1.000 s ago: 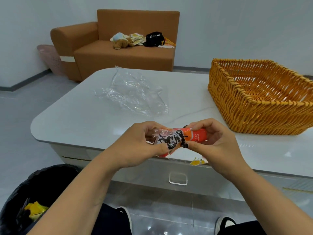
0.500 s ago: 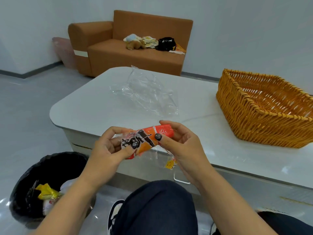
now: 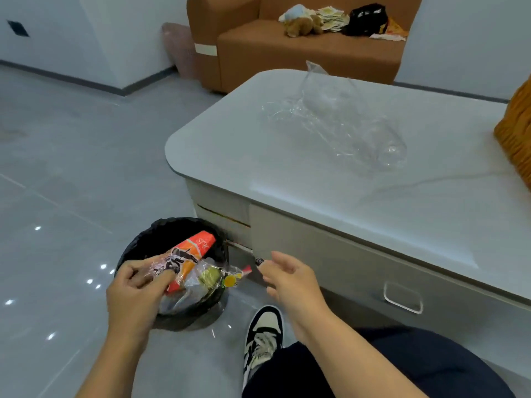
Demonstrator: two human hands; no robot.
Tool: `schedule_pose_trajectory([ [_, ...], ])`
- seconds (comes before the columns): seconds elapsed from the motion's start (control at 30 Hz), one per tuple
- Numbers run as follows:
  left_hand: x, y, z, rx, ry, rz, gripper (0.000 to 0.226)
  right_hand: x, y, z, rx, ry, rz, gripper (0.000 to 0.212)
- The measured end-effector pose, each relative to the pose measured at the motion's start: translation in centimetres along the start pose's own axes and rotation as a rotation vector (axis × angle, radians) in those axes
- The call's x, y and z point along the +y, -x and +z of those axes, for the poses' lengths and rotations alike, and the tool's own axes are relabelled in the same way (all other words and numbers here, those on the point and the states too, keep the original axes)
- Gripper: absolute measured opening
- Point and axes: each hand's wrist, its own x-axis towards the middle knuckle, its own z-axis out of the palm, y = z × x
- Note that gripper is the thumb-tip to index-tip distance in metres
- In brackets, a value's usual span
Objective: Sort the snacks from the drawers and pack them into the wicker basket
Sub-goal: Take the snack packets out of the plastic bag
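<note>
A person sits beside a low white table [image 3: 230, 156], looking down at a black bin [image 3: 149, 242] on the floor by the table's near left corner. The left hand [image 3: 135, 288] pinches one end of an orange snack packet [image 3: 188, 254] between thumb and curled fingers, holding it directly above the bin's opening. The packet's long axis runs from the hand up and to the right, its free end pointing toward the table. The right hand [image 3: 287, 278] hovers just right of the bin with fingers loosely spread; whether it holds anything is hard to tell, though a scrap of wrapper [image 3: 234, 278] lies between it and the bin. The left hand is therefore the one in control of the packet.

The wicker basket [image 3: 514, 130] shows only as an orange edge at the table's far right side, well apart from the packet, so reaching it would mean carrying the packet rightward across the table.

Counted: one orange packet, one bin with several wrappers inside, one crumpled clear plastic bag [image 3: 339, 122] on the tabletop, one drawer handle [image 3: 402, 297], one basket.
</note>
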Motion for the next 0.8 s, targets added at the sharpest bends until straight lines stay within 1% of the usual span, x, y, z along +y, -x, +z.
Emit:
schedule_pose_trajectory([
  [0.07, -1.2, -2.2, -0.5, 0.122, -0.188, -0.007, 0.027, 0.4, -0.7, -0.3, -0.036, 0.027, 0.040, 0.040],
  [0.1, -1.7, -3.2, -0.4, 0.155, -0.280, -0.011, 0.029, 0.6, -1.2, -0.5, -0.034, 0.041, 0.056, 0.034],
  [0.17, -2.8, -5.4, 0.1, 0.165, -0.413, -0.016, 0.036, 1.0, -2.1, -1.0, 0.003, 0.038, 0.110, 0.025],
  [0.3, -6.0, -9.6, 2.2, 0.061, -0.620, -0.022, 0.045, 1.6, -3.6, -1.6, 0.055, 0.026, 0.215, 0.013],
  [0.47, -9.7, -13.4, 5.5, -0.049, -0.808, -0.031, 0.044, 1.6, -5.3, -1.0, 0.027, -0.021, 0.234, 0.012],
  [0.6, -12.9, -14.8, 7.4, -0.179, -1.140, -0.024, 0.041, 2.1, -6.4, -0.4, 0.007, -0.039, 0.269, 0.011],
  [0.63, -13.9, -15.0, 7.6, -0.209, -1.190, -0.052, 0.043, 2.2, -6.5, -0.3, 0.001, -0.038, 0.280, 0.011],
  [0.73, -15.8, -15.6, 7.9, -0.273, -1.214, -0.171, 0.059, 2.4, -6.8, -0.2, -0.019, -0.033, 0.298, 0.012],
  [0.8, -15.9, -16.0, 8.1, -0.298, -1.352, -0.174, 0.067, 2.5, -6.9, -0.2, -0.023, -0.032, 0.303, 0.012],
])
